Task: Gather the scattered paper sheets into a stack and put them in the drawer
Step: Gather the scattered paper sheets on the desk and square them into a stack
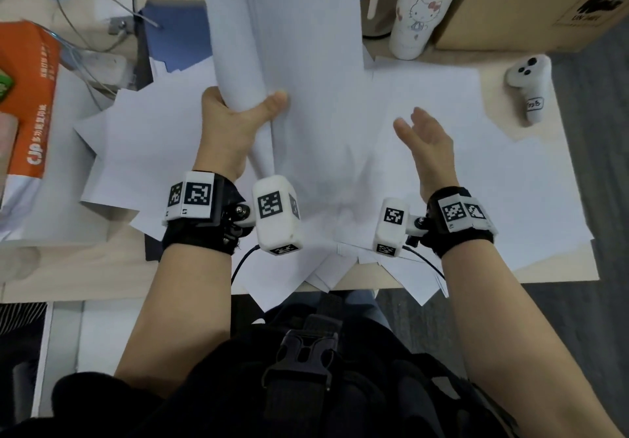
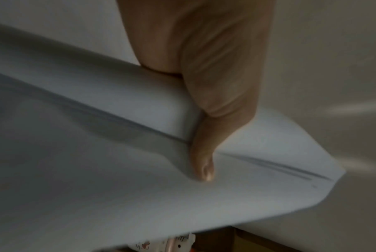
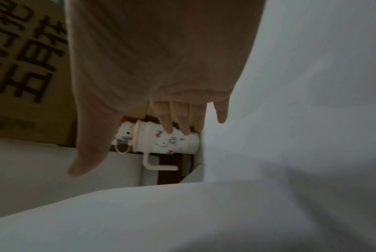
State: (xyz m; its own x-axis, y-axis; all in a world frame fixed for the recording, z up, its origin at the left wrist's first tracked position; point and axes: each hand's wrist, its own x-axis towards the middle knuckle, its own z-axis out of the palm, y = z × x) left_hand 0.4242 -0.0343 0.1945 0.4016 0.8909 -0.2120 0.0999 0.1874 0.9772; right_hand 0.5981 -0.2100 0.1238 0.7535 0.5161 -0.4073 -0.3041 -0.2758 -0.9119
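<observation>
A sheaf of white paper sheets (image 1: 286, 29) stands lifted and curled above the desk, gripped near its lower edge by my left hand (image 1: 238, 110). The thumb (image 2: 202, 163) presses the front of that sheaf (image 2: 96, 170), with the fingers hidden behind it. Many more white sheets (image 1: 442, 151) lie scattered and overlapping across the desk, some hanging over its front edge. My right hand (image 1: 425, 134) hovers open just right of the held sheaf, palm turned toward it, fingers (image 3: 182, 119) straight. No drawer is in view.
A Hello Kitty tumbler (image 1: 418, 12) and a cardboard box (image 1: 531, 2) stand at the back right. A white VR controller (image 1: 529, 87) lies at the right. An orange paper package (image 1: 27, 97) and cables (image 1: 85, 29) sit at the left.
</observation>
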